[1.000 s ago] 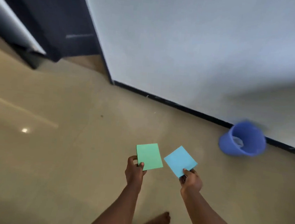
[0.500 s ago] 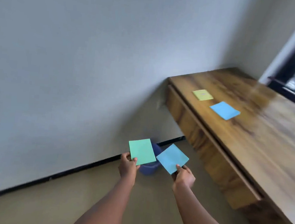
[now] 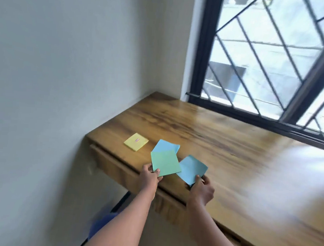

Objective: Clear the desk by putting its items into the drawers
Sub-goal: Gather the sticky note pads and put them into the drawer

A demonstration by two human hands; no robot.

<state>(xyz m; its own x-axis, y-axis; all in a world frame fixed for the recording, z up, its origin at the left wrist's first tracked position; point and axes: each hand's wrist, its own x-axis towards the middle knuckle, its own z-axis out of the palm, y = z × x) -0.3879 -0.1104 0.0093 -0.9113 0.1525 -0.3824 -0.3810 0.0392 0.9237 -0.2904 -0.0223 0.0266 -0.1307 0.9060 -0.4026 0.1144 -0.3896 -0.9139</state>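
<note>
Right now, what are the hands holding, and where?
Left hand: green paper, pinched at its near corner. Right hand: right blue paper, pinched at its near corner.

No writing can be read. The one label-like mark is a small pinkish-red label (image 3: 137,139) on top of the yellow pad (image 3: 133,146), which lies near the front left corner of the desk (image 3: 232,158); it is too small and blurred to make out. The green pad (image 3: 165,165), the nearer blue pad (image 3: 191,169) and the farther blue pad (image 3: 167,146) show plain coloured faces.
</note>
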